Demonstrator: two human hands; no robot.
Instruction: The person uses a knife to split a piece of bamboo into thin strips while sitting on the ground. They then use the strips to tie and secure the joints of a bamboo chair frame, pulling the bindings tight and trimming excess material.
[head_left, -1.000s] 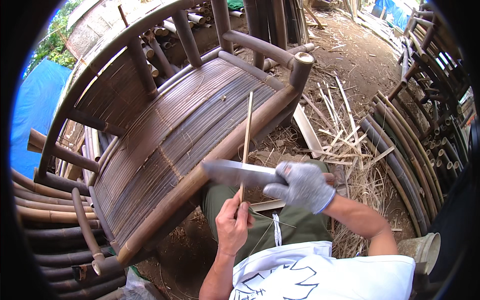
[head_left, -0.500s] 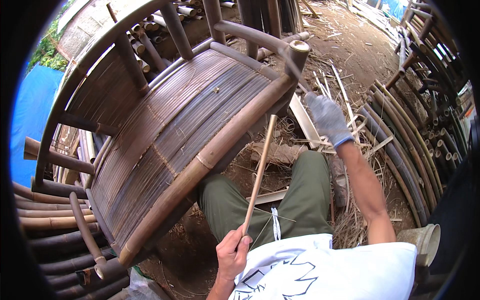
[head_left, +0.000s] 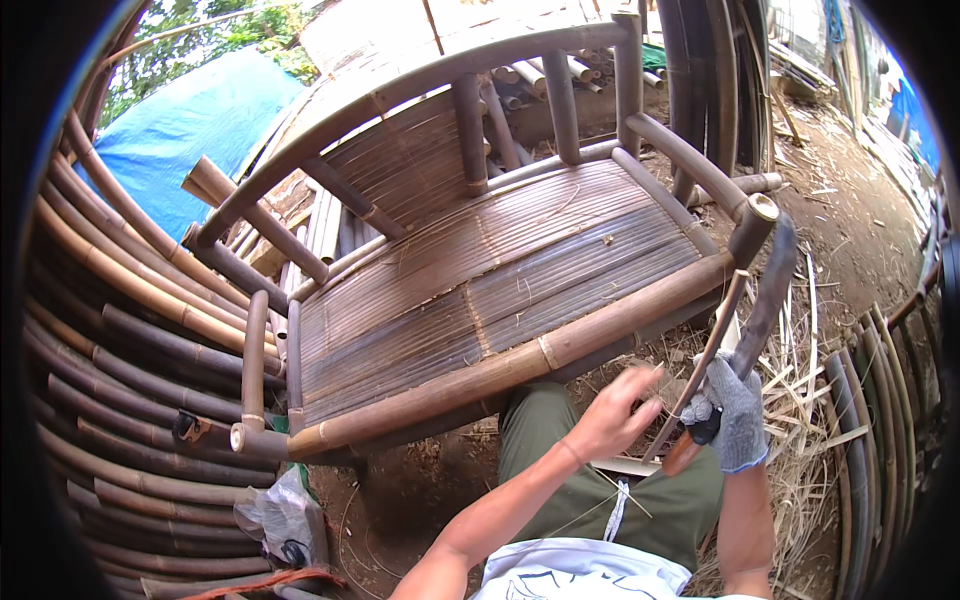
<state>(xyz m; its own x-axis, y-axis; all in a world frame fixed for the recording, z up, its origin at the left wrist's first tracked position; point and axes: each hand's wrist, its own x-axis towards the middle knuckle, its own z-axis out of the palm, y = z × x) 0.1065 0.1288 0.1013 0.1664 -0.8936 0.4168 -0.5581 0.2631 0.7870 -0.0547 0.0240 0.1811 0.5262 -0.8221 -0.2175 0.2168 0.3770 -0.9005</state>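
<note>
My right hand (head_left: 736, 412), in a grey glove, grips a machete (head_left: 770, 290) with a dark curved blade pointing away from me. Its brown wooden handle (head_left: 683, 456) sticks out below the glove. A thin bamboo stick (head_left: 708, 350) lies alongside the blade, apparently pinned by the gloved fingers. Bare and slightly blurred, my left hand (head_left: 618, 412) hovers just left of the stick with fingers apart and nothing in it. Beyond both hands stands a brown bamboo bench (head_left: 545, 352) with a slatted seat; the blade tip is beside its right front post (head_left: 752, 228).
Bamboo poles (head_left: 150, 450) are stacked at the left, near a clear plastic bag (head_left: 283, 518). Shavings and split strips (head_left: 805, 470) litter the ground at right, beside more poles (head_left: 880, 430). A blue tarp (head_left: 195, 130) hangs at the far left.
My left hand has let go of the stick and moved right, over my lap. My right hand has come nearer with the machete, the stick now against it. The view has turned left.
</note>
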